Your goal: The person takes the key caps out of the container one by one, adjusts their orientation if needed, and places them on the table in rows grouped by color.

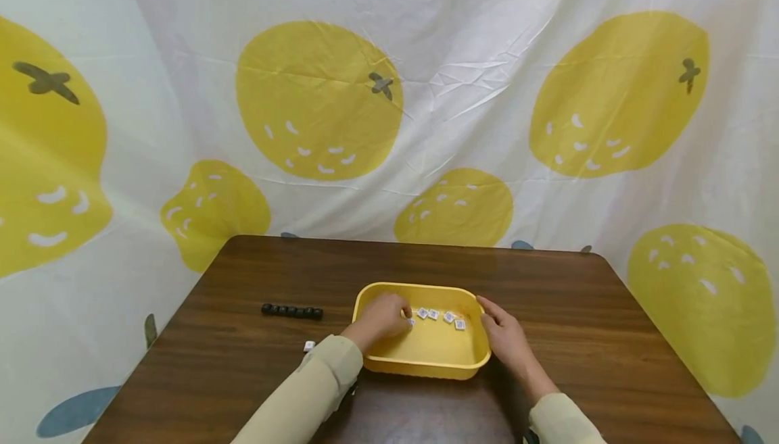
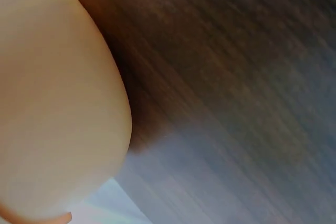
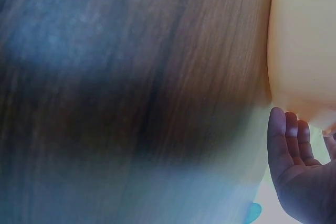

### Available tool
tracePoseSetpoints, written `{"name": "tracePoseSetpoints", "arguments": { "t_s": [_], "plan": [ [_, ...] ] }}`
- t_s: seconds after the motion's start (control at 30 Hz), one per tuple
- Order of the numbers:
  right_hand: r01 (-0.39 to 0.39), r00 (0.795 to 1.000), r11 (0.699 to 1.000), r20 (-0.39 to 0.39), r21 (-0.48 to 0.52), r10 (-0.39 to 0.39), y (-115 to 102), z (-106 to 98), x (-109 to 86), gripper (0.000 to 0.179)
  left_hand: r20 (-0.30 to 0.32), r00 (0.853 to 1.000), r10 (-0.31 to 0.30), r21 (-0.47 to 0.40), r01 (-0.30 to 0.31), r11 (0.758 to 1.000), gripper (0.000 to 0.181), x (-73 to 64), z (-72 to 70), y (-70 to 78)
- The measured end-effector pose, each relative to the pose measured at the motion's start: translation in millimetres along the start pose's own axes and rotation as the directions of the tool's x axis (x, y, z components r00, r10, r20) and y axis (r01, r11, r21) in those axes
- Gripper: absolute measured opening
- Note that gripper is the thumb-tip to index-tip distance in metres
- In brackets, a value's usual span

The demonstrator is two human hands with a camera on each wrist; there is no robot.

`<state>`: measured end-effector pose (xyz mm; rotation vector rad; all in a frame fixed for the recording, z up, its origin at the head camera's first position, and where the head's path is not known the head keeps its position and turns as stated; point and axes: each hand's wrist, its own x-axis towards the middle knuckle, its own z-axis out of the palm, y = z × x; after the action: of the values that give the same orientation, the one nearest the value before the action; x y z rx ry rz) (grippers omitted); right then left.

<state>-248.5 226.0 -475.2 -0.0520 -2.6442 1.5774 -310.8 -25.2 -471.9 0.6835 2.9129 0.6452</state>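
A yellow plastic basin (image 1: 420, 365) stands on the table, with several small white cubes (image 1: 449, 317) bearing dark marks on its floor. My left hand (image 1: 382, 319) reaches down into its left part, fingers curled, with a white cube (image 1: 411, 322) at the fingertips. At the right end my right hand (image 1: 508, 339) holds the basin by its rim and outer wall. The right wrist view has the fingers (image 3: 278, 135) of that hand against the basin's outside wall (image 3: 302, 40). Only the basin's wall (image 2: 63, 103) and the table appear in the left wrist view.
To the left of the basin lies a row of black blocks (image 1: 292, 311) on the dark wooden table (image 1: 566, 322). One more white cube (image 1: 309, 346) sits beside my left sleeve (image 1: 316, 376). A lemon-print cloth (image 1: 450, 113) hangs behind the table.
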Motion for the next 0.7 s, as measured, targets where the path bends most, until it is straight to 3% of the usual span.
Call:
{"name": "tracePoseSetpoints", "arguments": {
  "t_s": [0.2, 0.43, 0.7],
  "plan": [
    [-0.009, 1.000, 1.000, 0.013, -0.005, 0.009, -0.9, -1.4, -0.7, 0.044, 0.022, 0.999, 0.025, -0.003, -0.025, 1.000, 0.024, -3.2, 0.3, 1.5],
    [-0.001, 1.000, 1.000, 0.007, -0.020, 0.001, -3.3, -1.0, -2.2, 0.044, -0.002, 1.000, 0.028, -0.027, -0.028, 0.999, 0.006, -1.8, 0.8, 0.8],
    [-0.007, 1.000, 1.000, 0.013, -0.027, 0.007, -4.7, -1.0, -2.4, 0.044, -0.016, 0.998, 0.061, -0.120, -0.063, 0.991, 0.014, -0.7, -0.3, 1.2]
  ]
}}
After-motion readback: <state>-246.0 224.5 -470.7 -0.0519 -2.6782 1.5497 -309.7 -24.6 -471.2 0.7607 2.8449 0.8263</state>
